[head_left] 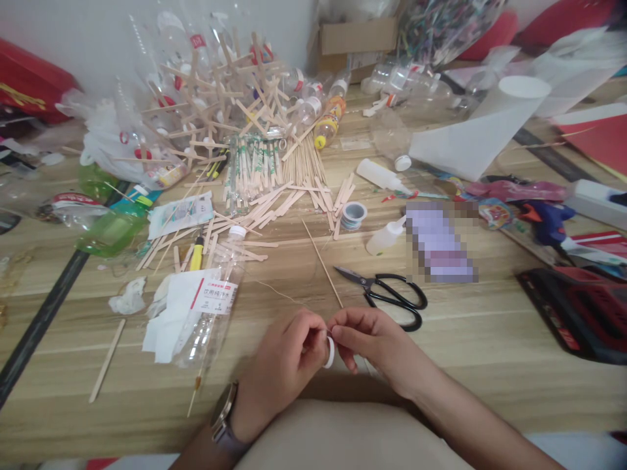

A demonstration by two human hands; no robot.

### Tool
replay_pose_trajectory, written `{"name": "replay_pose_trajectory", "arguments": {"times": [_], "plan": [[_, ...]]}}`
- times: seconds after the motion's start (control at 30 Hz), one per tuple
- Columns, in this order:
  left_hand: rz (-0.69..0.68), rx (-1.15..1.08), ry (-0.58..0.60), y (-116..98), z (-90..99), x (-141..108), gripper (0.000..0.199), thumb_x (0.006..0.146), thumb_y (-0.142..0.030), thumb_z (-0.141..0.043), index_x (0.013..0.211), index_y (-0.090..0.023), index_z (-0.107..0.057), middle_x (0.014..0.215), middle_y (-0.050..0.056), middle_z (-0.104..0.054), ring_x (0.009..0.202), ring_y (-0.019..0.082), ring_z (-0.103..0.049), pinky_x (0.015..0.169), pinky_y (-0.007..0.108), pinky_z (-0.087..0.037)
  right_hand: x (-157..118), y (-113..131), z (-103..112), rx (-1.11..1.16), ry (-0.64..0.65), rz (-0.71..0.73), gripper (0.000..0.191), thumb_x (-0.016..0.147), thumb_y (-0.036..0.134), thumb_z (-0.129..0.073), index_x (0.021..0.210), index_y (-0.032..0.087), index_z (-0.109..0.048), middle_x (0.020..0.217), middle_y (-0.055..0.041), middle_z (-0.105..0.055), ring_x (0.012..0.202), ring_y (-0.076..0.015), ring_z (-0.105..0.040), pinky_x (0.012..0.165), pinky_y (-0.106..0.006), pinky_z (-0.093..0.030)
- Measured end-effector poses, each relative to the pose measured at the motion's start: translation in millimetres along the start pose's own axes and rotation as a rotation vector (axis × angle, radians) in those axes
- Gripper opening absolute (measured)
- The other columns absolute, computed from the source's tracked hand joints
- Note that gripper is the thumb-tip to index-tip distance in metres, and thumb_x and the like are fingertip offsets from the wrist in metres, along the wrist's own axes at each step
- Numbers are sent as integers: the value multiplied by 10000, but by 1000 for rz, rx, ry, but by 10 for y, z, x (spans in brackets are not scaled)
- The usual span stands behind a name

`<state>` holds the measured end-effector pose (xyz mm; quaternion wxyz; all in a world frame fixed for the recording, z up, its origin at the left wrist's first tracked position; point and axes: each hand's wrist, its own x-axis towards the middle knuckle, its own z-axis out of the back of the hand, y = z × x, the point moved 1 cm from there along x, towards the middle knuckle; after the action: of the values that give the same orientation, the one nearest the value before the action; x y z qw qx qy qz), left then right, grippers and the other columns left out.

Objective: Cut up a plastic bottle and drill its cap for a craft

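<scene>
So both hands are basically touching, right at the near edge of the tabletop [274, 424]. Left hand [294, 346] is curled up with its fingers closed around a white round cap [330, 353]. Right hand [367, 336] has thumb and index finger up against the cap's top edge, other fingers loosely bent; can't tell if it's actually gripping anything. The cap's nearly edge-on, its long axis roughly up-down. Just past the hands, a thin wooden stick [321, 261] slants from upper left down toward the right hand, with black-handled scissors [369, 283] off to the right.
</scene>
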<state>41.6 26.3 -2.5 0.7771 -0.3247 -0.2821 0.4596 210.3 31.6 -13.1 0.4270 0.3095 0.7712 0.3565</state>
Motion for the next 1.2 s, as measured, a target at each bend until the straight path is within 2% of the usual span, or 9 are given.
{"name": "replay_pose_trajectory", "arguments": {"times": [0.17,0.3,0.47,0.6,0.8,0.87,1.0,1.07,1.2], "plan": [[-9,33,7,-4,-3,-18,114,930,-151,-474,847,-213,-521,741,-28,-601,686,122,-563,651,235,-419,-4,13,-5,-97,-52,14,419,723,559,-727,693,158,-608,560,42,-530,474,-64,-445,507,-218,-349],[-22,66,-5,5,-5,-17,111,918,-145,-482,841,-213,-523,718,-34,-591,669,119,-556,637,232,-414,-6,3,-6,-187,-92,38,323,723,478,-695,724,164,-619,587,36,-535,492,-75,-451,505,-219,-352],[-27,91,-16,14,-14,-8,116,886,-125,-492,817,-210,-530,705,-28,-604,658,120,-569,625,230,-420,-41,-4,-1,-424,-187,152,221,756,390,-596,726,177,-647,603,13,-563,530,-104,-468,503,-233,-359],[-40,112,-15,-5,-20,-14,126,879,-136,-487,791,-212,-535,693,-18,-620,641,128,-577,604,237,-419,-61,-3,-24,-559,-213,245,163,766,318,-548,669,196,-592,576,19,-543,533,-109,-461,494,-231,-337],[-33,98,-62,-32,6,-21,133,854,-134,-508,751,-212,-537,638,-29,-604,583,115,-542,563,226,-391,-76,-7,-14,-501,-269,307,117,782,293,-563,706,212,-528,606,25,-505,542,-115,-441,483,-232,-332],[-29,75,-104,-35,17,-23,142,837,-116,-511,735,-211,-534,613,-38,-587,553,103,-515,541,216,-370,-79,-18,7,-323,-213,254,139,797,308,-574,719,210,-513,600,41,-476,508,-99,-419,470,-227,-316],[-50,13,-136,-42,23,-26,147,825,-111,-509,719,-209,-538,585,-47,-565,518,89,-473,513,208,-333,-88,-45,9,86,65,150,218,831,362,-604,745,198,-489,638,51,-491,449,-64,-408,447,-215,-304],[-23,-25,-144,-42,21,-24,148,834,-135,-517,707,-207,-540,561,-52,-545,496,84,-451,495,207,-316,-98,-48,-3,110,126,162,262,844,390,-633,751,193,-488,643,49,-499,455,-60,-418,456,-212,-302],[53,-112,-123,-48,14,-8,166,843,-170,-528,680,-202,-533,538,-58,-514,472,75,-416,474,198,-300,-134,-41,-37,27,120,211,352,870,498,-626,757,198,-481,655,40,-483,493,-71,-408,481,-221,-311]]}}
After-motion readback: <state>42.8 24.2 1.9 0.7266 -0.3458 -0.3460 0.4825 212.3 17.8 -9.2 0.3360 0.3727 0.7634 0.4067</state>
